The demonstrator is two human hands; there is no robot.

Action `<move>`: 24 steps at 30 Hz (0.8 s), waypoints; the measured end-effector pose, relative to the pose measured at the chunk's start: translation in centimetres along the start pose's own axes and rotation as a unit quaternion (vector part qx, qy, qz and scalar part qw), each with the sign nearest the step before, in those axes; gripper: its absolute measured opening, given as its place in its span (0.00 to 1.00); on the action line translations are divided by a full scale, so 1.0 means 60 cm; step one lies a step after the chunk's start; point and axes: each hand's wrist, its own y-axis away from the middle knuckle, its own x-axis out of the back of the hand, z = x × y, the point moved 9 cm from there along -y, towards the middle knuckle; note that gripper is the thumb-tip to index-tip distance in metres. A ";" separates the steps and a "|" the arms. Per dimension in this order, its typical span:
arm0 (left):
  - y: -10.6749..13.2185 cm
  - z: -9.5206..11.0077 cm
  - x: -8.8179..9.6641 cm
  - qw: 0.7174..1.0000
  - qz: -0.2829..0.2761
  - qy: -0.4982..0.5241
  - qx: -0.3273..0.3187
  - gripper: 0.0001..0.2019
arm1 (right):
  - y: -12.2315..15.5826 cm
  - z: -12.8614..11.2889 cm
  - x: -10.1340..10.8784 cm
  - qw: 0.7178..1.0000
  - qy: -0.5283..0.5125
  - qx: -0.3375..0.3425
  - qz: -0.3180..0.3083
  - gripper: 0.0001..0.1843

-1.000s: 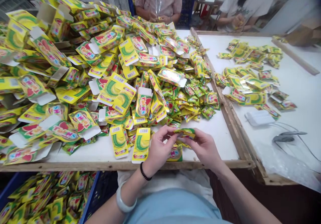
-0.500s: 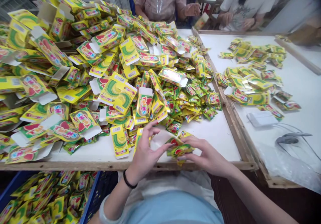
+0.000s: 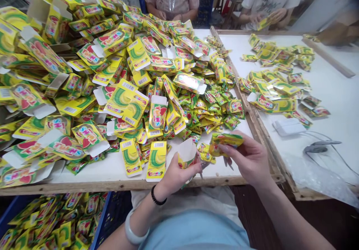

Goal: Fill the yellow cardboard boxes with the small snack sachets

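Observation:
My left hand is closed round a small yellow-green carton held upright, its white open end facing up. My right hand pinches a stack of green-yellow candy sachets just right of the carton's mouth, a little apart from it. A few loose sachets lie on the white table between my hands. Both hands hover over the near edge of the table. A black bead bracelet and a pale bangle sit on my left wrist.
A big heap of flat and folded cartons covers the left and middle of the table, with loose sachets at its right foot. A second table on the right holds more sachets. Two people work at the far side. A blue crate of packs stands below left.
My left hand has taken up an open carton and raised it. My right hand has lifted the stack of sachets up and to the right, away from the table edge.

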 end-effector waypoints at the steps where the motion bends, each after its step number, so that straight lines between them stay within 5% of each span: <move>1: -0.001 0.000 -0.007 1.000 -0.017 -0.004 0.007 0.10 | -0.005 -0.014 -0.007 1.000 -0.002 0.030 0.005 0.09; 3: -0.001 0.002 -0.015 0.999 -0.035 -0.012 0.018 0.11 | -0.013 -0.037 -0.031 0.996 0.022 0.088 -0.017 0.09; 6: 0.005 0.007 -0.017 0.997 -0.054 -0.056 0.025 0.10 | -0.014 -0.053 -0.082 0.973 0.116 0.135 -0.144 0.10; 11: 0.020 -0.002 -0.026 0.982 -0.117 -0.138 0.044 0.17 | 0.027 -0.039 -0.116 0.902 0.241 0.088 -0.348 0.13; 13: 0.025 -0.010 -0.030 0.982 -0.136 -0.126 0.044 0.25 | 0.040 -0.037 -0.110 0.898 0.236 0.067 -0.366 0.15; 18: 0.036 -0.038 -0.038 0.980 -0.169 -0.063 0.088 0.32 | 0.042 -0.032 -0.068 0.933 0.201 0.080 -0.287 0.14; 24: 0.038 -0.035 -0.062 0.974 -0.193 -0.085 0.081 0.36 | 0.078 -0.005 -0.080 0.905 0.186 0.015 -0.381 0.13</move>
